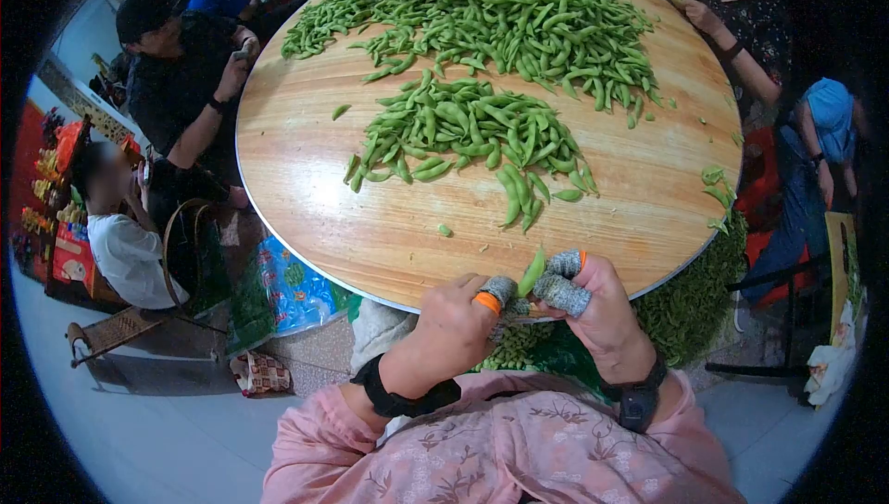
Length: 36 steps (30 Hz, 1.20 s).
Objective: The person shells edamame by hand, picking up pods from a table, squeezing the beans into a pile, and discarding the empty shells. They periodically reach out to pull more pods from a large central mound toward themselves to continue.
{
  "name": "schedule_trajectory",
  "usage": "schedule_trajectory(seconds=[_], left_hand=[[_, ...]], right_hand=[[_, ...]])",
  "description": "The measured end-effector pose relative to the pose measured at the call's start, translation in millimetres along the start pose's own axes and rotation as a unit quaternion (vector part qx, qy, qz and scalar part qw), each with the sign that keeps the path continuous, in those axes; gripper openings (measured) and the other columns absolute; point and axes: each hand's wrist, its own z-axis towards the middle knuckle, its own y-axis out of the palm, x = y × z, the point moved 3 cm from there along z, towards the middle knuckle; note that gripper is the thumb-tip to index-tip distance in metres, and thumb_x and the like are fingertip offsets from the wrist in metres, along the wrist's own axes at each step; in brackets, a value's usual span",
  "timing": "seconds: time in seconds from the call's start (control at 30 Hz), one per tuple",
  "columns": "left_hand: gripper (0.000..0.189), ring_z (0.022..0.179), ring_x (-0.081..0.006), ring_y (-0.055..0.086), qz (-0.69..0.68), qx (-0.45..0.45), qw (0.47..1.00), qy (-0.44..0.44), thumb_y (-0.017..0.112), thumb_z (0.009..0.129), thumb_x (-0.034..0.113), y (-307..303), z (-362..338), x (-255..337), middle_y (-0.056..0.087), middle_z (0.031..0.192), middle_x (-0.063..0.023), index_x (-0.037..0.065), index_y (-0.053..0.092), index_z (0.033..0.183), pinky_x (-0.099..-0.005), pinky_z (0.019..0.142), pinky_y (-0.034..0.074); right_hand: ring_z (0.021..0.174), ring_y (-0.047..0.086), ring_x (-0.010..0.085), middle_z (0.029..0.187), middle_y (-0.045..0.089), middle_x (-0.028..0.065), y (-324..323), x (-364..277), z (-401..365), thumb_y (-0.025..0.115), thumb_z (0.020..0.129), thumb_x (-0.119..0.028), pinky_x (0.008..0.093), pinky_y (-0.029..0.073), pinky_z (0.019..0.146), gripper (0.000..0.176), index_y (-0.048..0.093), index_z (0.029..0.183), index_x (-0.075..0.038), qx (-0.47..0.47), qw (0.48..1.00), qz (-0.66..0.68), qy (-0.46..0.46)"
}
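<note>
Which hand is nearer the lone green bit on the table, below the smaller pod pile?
Left. The left hand is just on the near side of the lone green bit; the right hand is farther off to its right. Both hold one pod.

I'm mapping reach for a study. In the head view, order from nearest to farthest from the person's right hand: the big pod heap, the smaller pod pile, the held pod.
1. held pod, pinched by the right hand at the near edge of the table.
2. smaller pod pile, mid-table, ahead and slightly left.
3. big pod heap, on the far side.
</note>
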Motion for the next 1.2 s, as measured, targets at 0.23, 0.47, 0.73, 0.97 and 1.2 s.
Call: schedule_trajectory(seconds=[0.23,0.47,0.73,0.97,1.2], left_hand=[[0.014,0.054,-0.0154,0.046,-0.542,0.015,0.801,-0.252,0.051,0.080,0.016,20.1,-12.1,-12.2,0.047,0.062,-0.0015,0.002,0.052,0.081,-0.0249,0.050,0.038],[0.021,0.054,-0.0078,0.043,-0.358,0.006,0.920,-0.159,0.049,0.082,0.023,8.7,0.1,-2.0,0.048,0.064,0.0010,0.002,0.053,0.078,-0.0214,0.047,0.034],[0.017,0.053,-0.0077,0.043,-0.415,-0.016,0.894,-0.165,0.048,0.081,0.018,0.2,0.6,-0.7,0.046,0.056,0.0029,0.004,0.052,0.071,-0.0220,0.047,0.033],[0.010,0.056,-0.0078,0.044,-0.403,-0.018,0.882,-0.242,0.045,0.078,0.008,8.5,-3.6,-6.7,0.048,0.061,-0.0005,0.002,0.053,0.079,-0.0217,0.051,0.035],[0.032,0.058,-0.0252,0.053,0.007,0.042,0.969,-0.243,0.050,0.066,0.002,-22.8,10.1,-40.3,0.052,0.064,-0.0165,0.002,0.052,0.098,-0.0339,0.054,0.042]], right_hand=[[0.070,0.053,0.0074,0.076,0.058,0.0014,-1.2,10.8,2.5,0.054,0.075,-0.001,0.0206,0.042,0.063,0.006,0.056,0.081,0.001,-0.013,0.999,0.013,-0.051],[0.071,0.053,0.0082,0.076,0.058,0.0020,3.4,-0.1,-0.5,0.054,0.074,0.002,0.0218,0.043,0.064,0.006,0.055,0.080,0.001,-0.001,0.992,-0.113,-0.057],[0.069,0.053,0.0086,0.074,0.057,0.0027,2.3,6.2,0.7,0.053,0.073,0.003,0.0218,0.044,0.063,0.005,0.055,0.078,0.002,-0.045,0.996,-0.061,-0.053],[0.069,0.054,0.0087,0.074,0.058,0.0033,8.1,6.4,-0.1,0.055,0.072,0.003,0.0210,0.044,0.062,0.008,0.056,0.081,0.003,-0.001,0.986,-0.152,-0.075],[0.066,0.054,0.0114,0.075,0.059,0.0031,-58.4,-16.3,-32.5,0.056,0.072,-0.002,0.0246,0.044,0.064,0.012,0.057,0.084,0.000,0.194,0.925,-0.295,-0.139]])
